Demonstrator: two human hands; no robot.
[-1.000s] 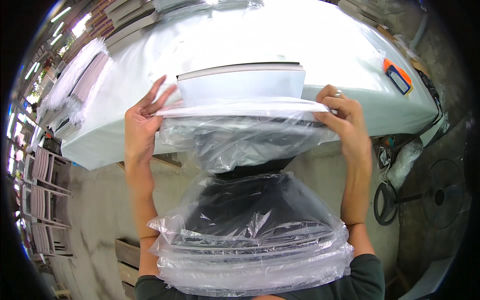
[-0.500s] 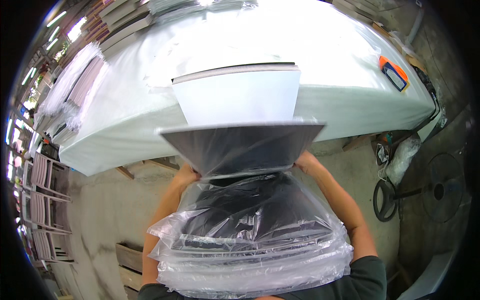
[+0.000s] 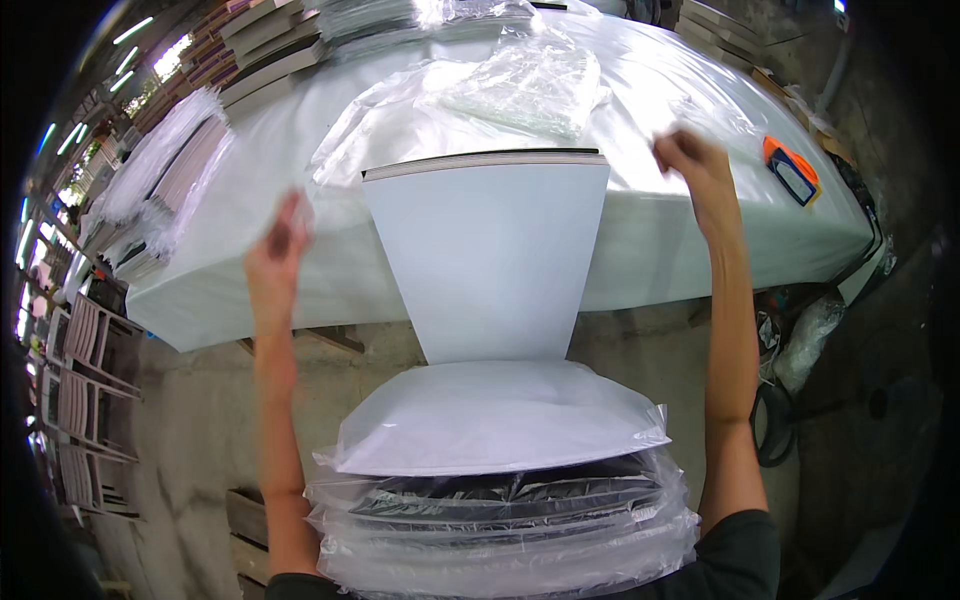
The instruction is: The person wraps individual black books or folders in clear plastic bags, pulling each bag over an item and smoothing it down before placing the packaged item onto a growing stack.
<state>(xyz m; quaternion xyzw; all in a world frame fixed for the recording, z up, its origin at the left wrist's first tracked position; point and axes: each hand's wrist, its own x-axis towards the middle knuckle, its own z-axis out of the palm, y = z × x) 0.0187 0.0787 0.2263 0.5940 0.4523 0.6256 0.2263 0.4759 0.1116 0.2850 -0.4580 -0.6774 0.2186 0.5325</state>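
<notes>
My left hand (image 3: 277,245) is raised in front of the table's left part, its fingers smeared by motion. Over the table's edge on the right, my right hand (image 3: 697,165) is also blurred, fingers bent. Neither touches the panels. Between my arms, close to my body, lies a pile of plastic-wrapped panels (image 3: 500,540), some dark. On top of it rests a white panel (image 3: 500,420) in clear plastic. Beyond it, a stack of white panels (image 3: 490,250) with dark and pale layers along its far edge reaches from the table toward the pile.
Crumpled clear plastic (image 3: 530,85) lies on the white-covered table (image 3: 240,290). Wrapped sheets (image 3: 165,175) are stacked at its left, an orange and blue object (image 3: 792,172) at its right. Chairs (image 3: 90,405) stand left; wooden slats (image 3: 248,525) sit lower left. A fan (image 3: 775,425) is at right.
Both hands have let go of the dark panel's sides and moved up and apart. The dark panel that was tilted up is no longer seen; a white wrapped surface now tops the pile.
</notes>
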